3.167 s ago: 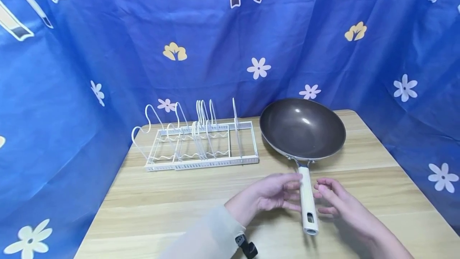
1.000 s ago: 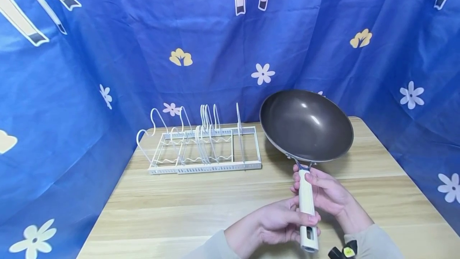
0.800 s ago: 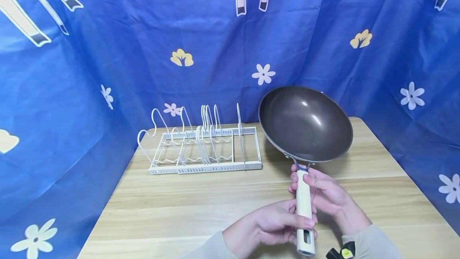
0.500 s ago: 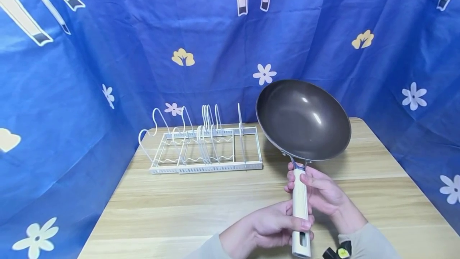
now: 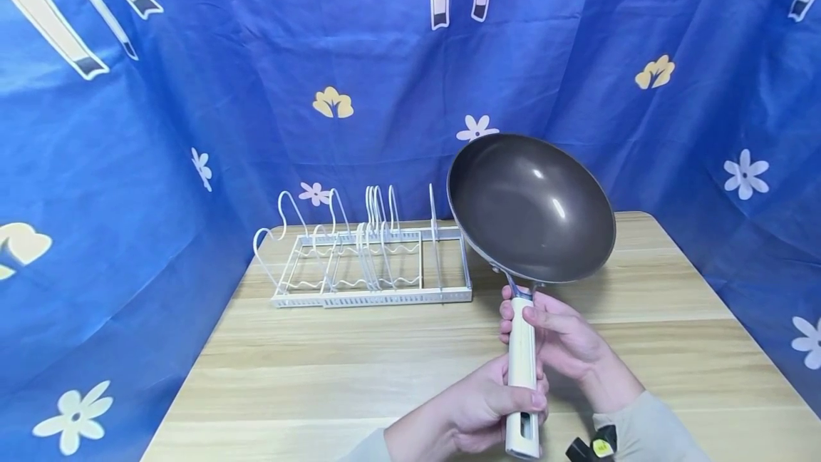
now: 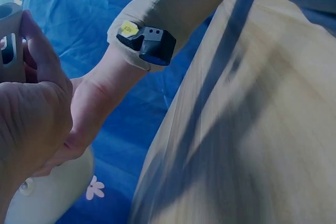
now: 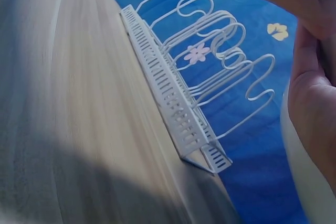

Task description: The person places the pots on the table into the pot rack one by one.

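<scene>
A wok (image 5: 532, 209) with a dark inside and a cream handle (image 5: 522, 348) is held above the right part of the table, its bowl tilted toward me. My left hand (image 5: 477, 408) grips the lower handle, thumb across the front, just above the hanging slot. Higher up, close to the bowl, my right hand (image 5: 564, 337) holds the same handle with its thumb on the front and fingers behind. In the left wrist view, the handle end (image 6: 10, 45) and the wok's pale outside (image 6: 58, 192) show beside the hands.
A white wire pan rack (image 5: 372, 298) with upright loops stands at the back left of the wooden table (image 5: 308, 369), left of the wok. Blue patterned cloth (image 5: 385, 141) hangs behind the table and along both sides.
Both hands came to grip the handle, and the wok rose off the table, its bowl tilting up. Over the last second it has shifted slightly left and higher. The rack stays in place.
</scene>
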Tool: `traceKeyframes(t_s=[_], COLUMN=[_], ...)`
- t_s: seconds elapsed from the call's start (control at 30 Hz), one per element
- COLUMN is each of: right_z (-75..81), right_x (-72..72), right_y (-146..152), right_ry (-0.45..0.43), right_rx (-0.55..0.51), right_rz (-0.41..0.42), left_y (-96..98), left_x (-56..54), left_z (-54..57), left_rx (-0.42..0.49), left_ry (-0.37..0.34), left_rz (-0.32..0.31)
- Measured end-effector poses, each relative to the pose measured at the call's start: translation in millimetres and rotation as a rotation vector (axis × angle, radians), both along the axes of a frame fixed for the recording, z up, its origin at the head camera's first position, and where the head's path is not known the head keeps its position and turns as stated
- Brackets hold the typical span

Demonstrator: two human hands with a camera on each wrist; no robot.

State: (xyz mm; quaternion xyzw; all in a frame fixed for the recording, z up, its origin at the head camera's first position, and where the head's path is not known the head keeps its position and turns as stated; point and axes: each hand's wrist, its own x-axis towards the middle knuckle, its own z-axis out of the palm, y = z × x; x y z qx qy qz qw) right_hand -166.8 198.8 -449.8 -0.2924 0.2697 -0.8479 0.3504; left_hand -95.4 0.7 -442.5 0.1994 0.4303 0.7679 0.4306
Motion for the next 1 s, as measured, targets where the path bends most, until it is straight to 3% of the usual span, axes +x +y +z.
traceKeyframes(t_s=[0.43,0.8,1.0], right_z=[13.1,30.9,39.7], right_x=[2.6,7.1,10.4], right_y=[-9.4,-19.4,-26.5], right_ry=[-0.008,0.021,0.035], right_rx=[0.149,0.399,0.541], right_rz=[-0.024,-0.151,-0.253], left_y=[-10.7,-12.6,-17.0], left_x=[5.2,5.8,7.5], left_z=[3.1,0.8,1.5], left_rx=[-0.091,-0.188,-0.29], left_ry=[0.112,0.162,0.274], left_rz=[0.092,0.137,0.194])
